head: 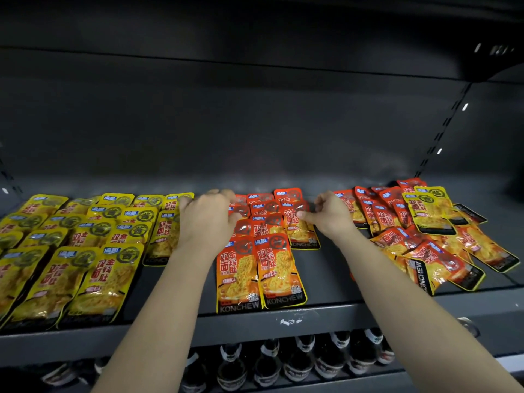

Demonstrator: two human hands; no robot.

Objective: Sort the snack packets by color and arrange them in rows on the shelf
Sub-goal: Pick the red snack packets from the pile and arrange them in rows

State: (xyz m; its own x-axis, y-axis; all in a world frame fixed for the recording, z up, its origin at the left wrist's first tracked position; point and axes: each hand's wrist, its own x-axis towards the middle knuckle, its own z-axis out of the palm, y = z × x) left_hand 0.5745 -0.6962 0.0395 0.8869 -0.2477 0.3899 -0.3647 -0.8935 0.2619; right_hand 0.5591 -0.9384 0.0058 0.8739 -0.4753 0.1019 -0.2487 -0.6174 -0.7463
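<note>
Here: dark shelf (pixel 326 300) under both forearms. Yellow packets (pixel 85 242) in rows left of left hand (pixel 208 219), long axes front-to-back, tops rearward. Red packets (pixel 263 242) in rows between hands, same orientation. Loose mixed pile (pixel 425 236) right of right hand (pixel 330 215), tilted. Left fingers curled on red packets; right pinching red packet (pixel 300 222) top.

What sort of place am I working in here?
Probably a shop aisle: a dark metal shelf with slotted uprights, many identical yellow packets and red packets, and bottles on the shelf below.
</note>
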